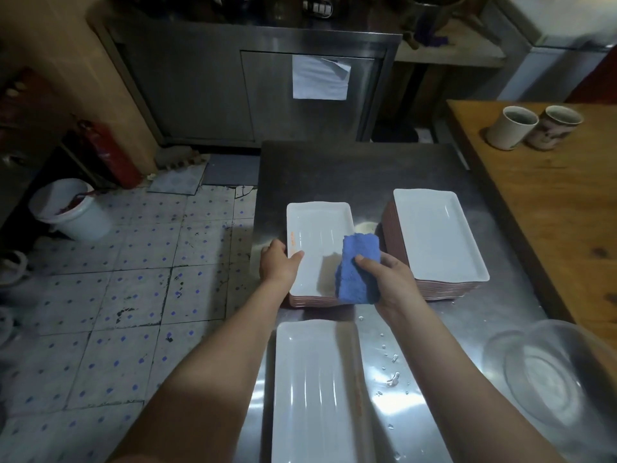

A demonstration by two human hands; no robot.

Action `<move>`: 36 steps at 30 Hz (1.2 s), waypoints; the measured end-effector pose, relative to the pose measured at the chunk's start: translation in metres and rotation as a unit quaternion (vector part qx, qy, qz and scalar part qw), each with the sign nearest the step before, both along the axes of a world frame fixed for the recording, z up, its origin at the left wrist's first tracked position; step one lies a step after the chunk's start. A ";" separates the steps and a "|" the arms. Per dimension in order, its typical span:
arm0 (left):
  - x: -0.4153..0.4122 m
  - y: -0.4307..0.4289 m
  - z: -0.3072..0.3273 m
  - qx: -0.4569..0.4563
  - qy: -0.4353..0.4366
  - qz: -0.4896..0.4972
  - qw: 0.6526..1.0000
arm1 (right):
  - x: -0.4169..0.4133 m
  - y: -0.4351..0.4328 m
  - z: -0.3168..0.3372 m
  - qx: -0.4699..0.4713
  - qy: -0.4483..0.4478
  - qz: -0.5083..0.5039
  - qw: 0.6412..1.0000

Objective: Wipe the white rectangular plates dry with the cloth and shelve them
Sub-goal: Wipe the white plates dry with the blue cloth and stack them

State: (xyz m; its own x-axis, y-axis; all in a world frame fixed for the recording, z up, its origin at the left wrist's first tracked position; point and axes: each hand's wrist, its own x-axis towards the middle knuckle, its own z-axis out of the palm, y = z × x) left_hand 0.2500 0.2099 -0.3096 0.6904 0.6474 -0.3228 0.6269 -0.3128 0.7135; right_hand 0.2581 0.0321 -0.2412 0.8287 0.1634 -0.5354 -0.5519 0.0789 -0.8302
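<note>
Steel table point(350, 168) | left hand point(278, 262) pinches plate point(317, 235) edge | right hand point(387, 279) clutches cloth point(359, 272)

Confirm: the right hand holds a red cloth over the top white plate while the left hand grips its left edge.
Not red: the head view shows a blue terry cloth. The right hand holds it over the top white rectangular plate while the left hand grips its left edge.

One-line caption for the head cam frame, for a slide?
Left hand grips a white rectangular plate by its rim; right hand holds a blue cloth at its right edge.
</note>
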 end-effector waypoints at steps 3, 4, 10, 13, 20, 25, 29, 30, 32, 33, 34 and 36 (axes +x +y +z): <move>0.000 -0.003 -0.002 0.045 -0.014 0.009 0.999 | 0.001 -0.006 -0.001 -0.001 0.006 -0.009 1.000; -0.001 -0.005 -0.002 0.055 -0.015 0.013 0.998 | 0.000 -0.008 0.000 -0.001 0.008 -0.011 1.000; -0.005 -0.009 0.013 0.075 -0.032 0.038 0.996 | 0.002 -0.016 0.005 -0.005 0.012 -0.016 1.000; -0.005 -0.009 0.030 0.052 -0.042 0.047 0.997 | 0.002 -0.018 0.010 -0.008 0.011 -0.021 1.000; -0.008 -0.011 0.053 -0.064 -0.066 0.082 0.992 | -0.002 -0.017 0.032 -0.083 -0.084 0.023 0.993; -0.029 -0.033 0.080 -0.138 -0.124 0.076 0.980 | -0.008 -0.018 0.062 -0.098 -0.163 0.092 0.978; -0.059 -0.055 0.106 -0.215 -0.168 0.071 0.959 | -0.024 -0.018 0.080 -0.097 -0.203 0.152 0.962; -0.068 -0.061 0.113 -0.227 -0.171 0.070 0.956 | -0.030 -0.019 0.083 -0.125 -0.225 0.172 0.951; -0.083 -0.072 0.125 -0.254 -0.182 0.071 0.947 | -0.042 -0.024 0.085 -0.227 -0.302 0.208 0.902; -0.091 -0.077 0.130 -0.272 -0.189 0.076 0.940 | -0.048 -0.027 0.086 -0.274 -0.350 0.216 0.870; -0.098 -0.083 0.135 -0.287 -0.195 0.081 0.934 | -0.053 -0.031 0.085 -0.305 -0.393 0.219 0.839; -0.111 -0.092 0.143 -0.307 -0.202 0.080 0.927 | -0.061 -0.040 0.082 -0.355 -0.459 0.227 0.782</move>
State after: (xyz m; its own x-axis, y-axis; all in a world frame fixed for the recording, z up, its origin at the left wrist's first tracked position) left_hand 0.1386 0.1175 -0.1665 0.7458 0.5322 -0.4007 0.2733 0.3040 0.9126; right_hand 0.1966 -0.0080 -0.1588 0.8598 0.4838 0.1631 0.4657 -0.6121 -0.6391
